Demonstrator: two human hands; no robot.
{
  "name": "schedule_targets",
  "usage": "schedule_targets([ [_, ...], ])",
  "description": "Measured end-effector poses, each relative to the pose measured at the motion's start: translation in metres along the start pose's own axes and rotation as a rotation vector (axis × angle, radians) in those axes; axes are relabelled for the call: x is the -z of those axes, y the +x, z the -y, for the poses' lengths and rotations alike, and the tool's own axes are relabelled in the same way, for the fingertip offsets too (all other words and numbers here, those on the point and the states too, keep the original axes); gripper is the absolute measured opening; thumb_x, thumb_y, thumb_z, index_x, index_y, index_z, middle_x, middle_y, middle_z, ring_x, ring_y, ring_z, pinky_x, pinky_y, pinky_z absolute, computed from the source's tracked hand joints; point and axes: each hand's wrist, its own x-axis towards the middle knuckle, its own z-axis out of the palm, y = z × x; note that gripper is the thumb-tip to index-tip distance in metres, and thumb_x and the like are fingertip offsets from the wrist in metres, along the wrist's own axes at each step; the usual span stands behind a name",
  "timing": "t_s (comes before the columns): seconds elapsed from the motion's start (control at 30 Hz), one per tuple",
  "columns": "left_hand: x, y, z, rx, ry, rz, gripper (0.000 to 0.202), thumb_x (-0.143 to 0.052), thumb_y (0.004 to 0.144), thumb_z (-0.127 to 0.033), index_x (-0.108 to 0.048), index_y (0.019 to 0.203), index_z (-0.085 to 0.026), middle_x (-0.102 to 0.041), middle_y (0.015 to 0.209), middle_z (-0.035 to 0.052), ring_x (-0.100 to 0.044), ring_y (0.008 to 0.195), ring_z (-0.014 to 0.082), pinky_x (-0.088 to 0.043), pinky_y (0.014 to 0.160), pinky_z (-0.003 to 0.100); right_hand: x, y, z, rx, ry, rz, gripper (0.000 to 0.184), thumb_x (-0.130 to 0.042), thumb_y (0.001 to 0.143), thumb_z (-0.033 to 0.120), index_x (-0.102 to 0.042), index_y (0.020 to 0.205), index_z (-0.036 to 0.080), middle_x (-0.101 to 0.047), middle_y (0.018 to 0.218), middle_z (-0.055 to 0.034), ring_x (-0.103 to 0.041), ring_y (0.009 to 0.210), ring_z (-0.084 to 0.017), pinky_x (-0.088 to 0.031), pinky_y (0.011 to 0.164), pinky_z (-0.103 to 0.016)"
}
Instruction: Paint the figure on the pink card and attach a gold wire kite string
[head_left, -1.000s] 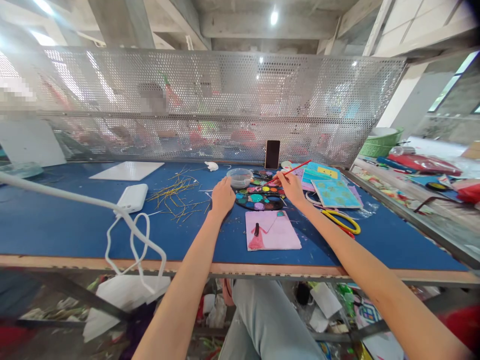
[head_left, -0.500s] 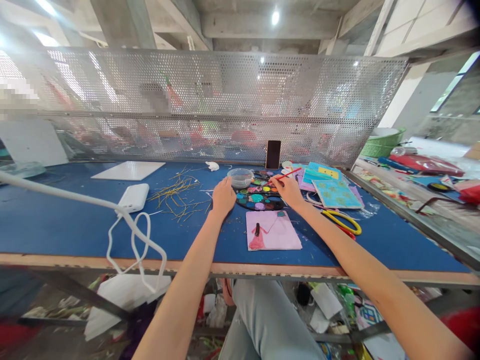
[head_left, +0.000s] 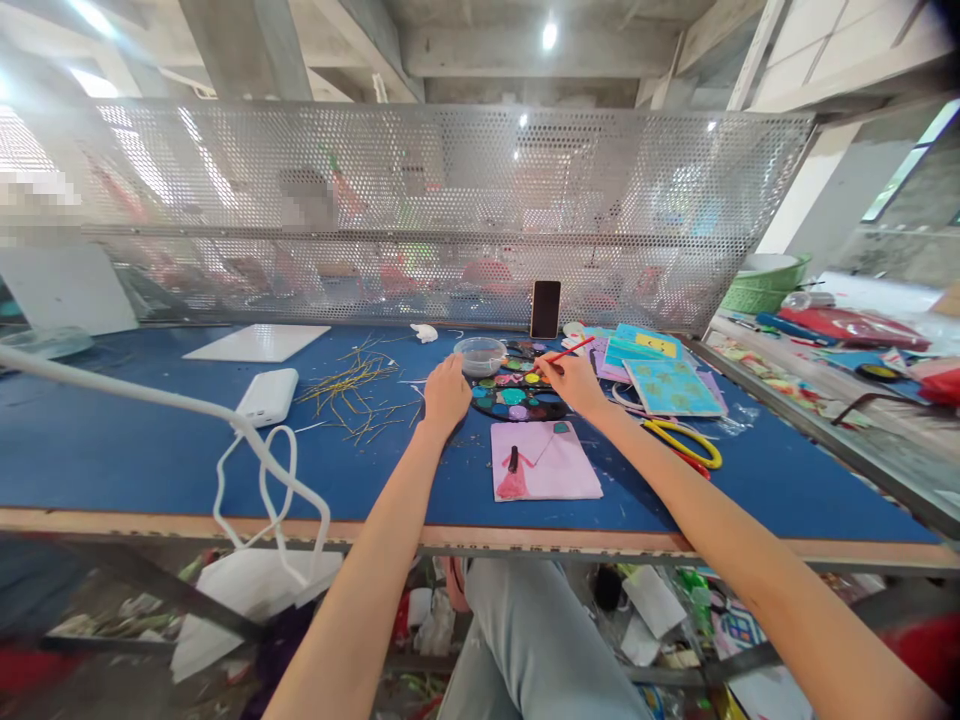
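A red-handled paintbrush [head_left: 576, 347] is gripped in my right hand [head_left: 571, 383], its tip low over the colours of a dark paint palette [head_left: 551, 408]. My left hand [head_left: 448, 393] curls at the palette's left edge, beside a clear round bowl [head_left: 484, 354] of greyish water; its fingers appear closed on that edge, partly hidden. Nearer the table's front lies a square pink panel [head_left: 559, 478], painted with a figure in a red dress, a dark stroke above it and a line up to a small teal shape.
Scissors with a yellow handle [head_left: 686, 443] and blue painted panels [head_left: 675, 388] lie on the right. A phone [head_left: 545, 309] stands at the back. Thin dry twigs [head_left: 352, 383], a white power bank [head_left: 268, 396] with cable and a white board [head_left: 259, 341] are to the left.
The brush and right hand have shifted very slightly, the brush handle dipping a little. My left hand stays at the palette; the painted panel looks the same.
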Motion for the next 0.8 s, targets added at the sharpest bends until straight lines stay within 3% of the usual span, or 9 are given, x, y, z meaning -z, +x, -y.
schedule_targets([
  [0.33,0.0,0.0,0.0,0.001,-0.007,-0.007,0.053,-0.038,0.086,-0.007,-0.054,0.137,-0.01,-0.059,0.14,0.0173,-0.056,0.128,0.0289,-0.045,0.108,0.043,0.001,0.0,0.005,0.0,0.015,-0.024,0.041,-0.052,0.094,0.056,-0.073,0.083,0.022,-0.077,0.079,-0.0079,-0.075,0.08,-0.028,-0.06,0.079,-0.04],
  [0.57,-0.001,0.0,0.001,-0.003,-0.012,-0.011,0.052,-0.038,0.086,-0.008,-0.053,0.136,-0.01,-0.06,0.139,0.0167,-0.056,0.128,0.0283,-0.045,0.108,0.043,0.011,0.002,0.008,-0.014,0.065,-0.114,0.051,-0.044,0.095,0.062,-0.071,0.091,0.02,-0.078,0.084,-0.0093,-0.076,0.081,-0.026,-0.06,0.08,-0.039],
  [0.8,0.0,-0.001,0.0,0.001,-0.008,-0.005,0.053,-0.039,0.085,-0.007,-0.054,0.136,-0.01,-0.059,0.14,0.0169,-0.057,0.127,0.0291,-0.046,0.108,0.044,0.0,-0.002,0.003,-0.022,0.063,-0.08,0.049,-0.047,0.093,0.063,-0.072,0.089,0.021,-0.077,0.08,-0.0083,-0.076,0.078,-0.027,-0.061,0.076,-0.04],
])
